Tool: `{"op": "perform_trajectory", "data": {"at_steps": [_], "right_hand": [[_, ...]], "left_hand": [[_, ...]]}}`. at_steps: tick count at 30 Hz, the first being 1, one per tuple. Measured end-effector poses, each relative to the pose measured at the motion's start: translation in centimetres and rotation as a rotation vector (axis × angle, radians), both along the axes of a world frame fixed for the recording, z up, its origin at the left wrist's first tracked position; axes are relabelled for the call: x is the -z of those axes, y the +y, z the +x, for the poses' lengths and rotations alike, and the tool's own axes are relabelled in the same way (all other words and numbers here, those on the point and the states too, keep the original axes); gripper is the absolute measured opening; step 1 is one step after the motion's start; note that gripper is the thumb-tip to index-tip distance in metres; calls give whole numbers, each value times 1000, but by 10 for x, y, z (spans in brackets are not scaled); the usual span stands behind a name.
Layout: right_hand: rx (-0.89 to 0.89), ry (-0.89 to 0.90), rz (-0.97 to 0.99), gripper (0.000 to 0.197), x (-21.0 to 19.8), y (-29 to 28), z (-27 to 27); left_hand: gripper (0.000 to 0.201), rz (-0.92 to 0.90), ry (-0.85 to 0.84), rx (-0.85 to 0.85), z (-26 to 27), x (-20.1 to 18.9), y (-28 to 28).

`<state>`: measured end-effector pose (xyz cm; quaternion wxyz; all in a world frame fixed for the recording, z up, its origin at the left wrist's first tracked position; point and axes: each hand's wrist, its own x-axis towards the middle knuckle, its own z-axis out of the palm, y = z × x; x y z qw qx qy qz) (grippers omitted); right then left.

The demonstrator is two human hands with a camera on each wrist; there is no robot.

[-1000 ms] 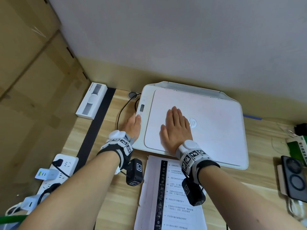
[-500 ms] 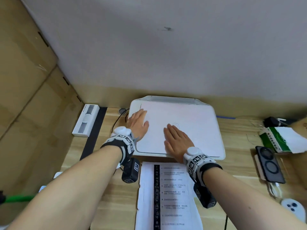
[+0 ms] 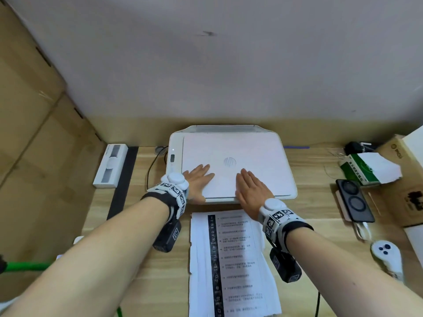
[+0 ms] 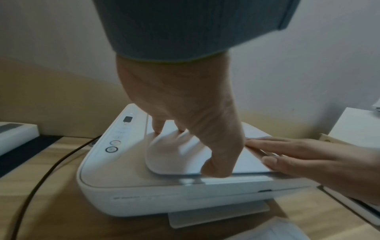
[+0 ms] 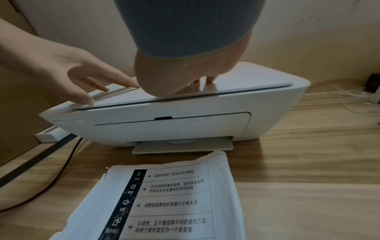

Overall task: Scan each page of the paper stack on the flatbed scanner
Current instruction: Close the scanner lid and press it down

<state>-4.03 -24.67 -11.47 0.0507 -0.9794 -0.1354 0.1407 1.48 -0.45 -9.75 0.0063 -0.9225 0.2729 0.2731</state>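
The white flatbed scanner [image 3: 175, 177] stands at the back of the wooden desk with its lid [image 3: 256, 154] down. My left hand [image 3: 199, 180] lies on the lid's front left part, fingers spread and straight. Its thumb [image 4: 216, 168] sits at the lid's front edge. My right hand [image 3: 249, 186] lies flat on the lid to the right of it, palm over the front edge. Neither hand holds anything. The paper stack [image 3: 238, 259] lies in front of the scanner, printed page up, also seen in the right wrist view [image 5: 174, 203].
A long white box [image 3: 111, 165] and a black strip [image 3: 123, 179] lie left of the scanner, with a dark cable [image 3: 152, 165]. To the right are a green-and-white packet [image 3: 366, 170], a black phone [image 3: 354, 200] and a white controller [image 3: 386, 252]. Cardboard boxes [image 3: 34, 156] wall the left side.
My left hand has moved from the buttons at the scanner's left edge onto the lid. My right hand has slid back toward the lid's front edge. The head view has pulled back.
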Motion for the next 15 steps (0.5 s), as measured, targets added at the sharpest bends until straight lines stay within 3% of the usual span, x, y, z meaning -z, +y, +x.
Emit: {"op": "perform_trajectory", "data": {"at_steps": [5,11,15], "right_hand": [[20,25,52,60,-5,1,-13],[31,-92,23,35,-36,-5,-9],[76,-190,24,25,-79,-9,9]], "left_hand": [[98,76,-54,2,-18,-10,-13],[100,124,-192,55,-33,-28,-39],[69,49,-309,120,-15,-66,-40]]}}
